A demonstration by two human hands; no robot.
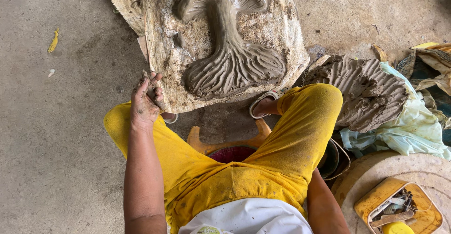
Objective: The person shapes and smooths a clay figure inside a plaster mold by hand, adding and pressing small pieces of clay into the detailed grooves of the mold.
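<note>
While we sit low on the floor, our left hand curls its clay-smeared fingers around the lower left edge of the slab, a closed grip right on its rim. Just beyond that grip, up and to the right, lies the clay tree relief, pressed onto the slab. Our right hand is hidden behind the yellow trouser leg, so its grip we cannot tell. Farther right sits a grooved clay lump.
</note>
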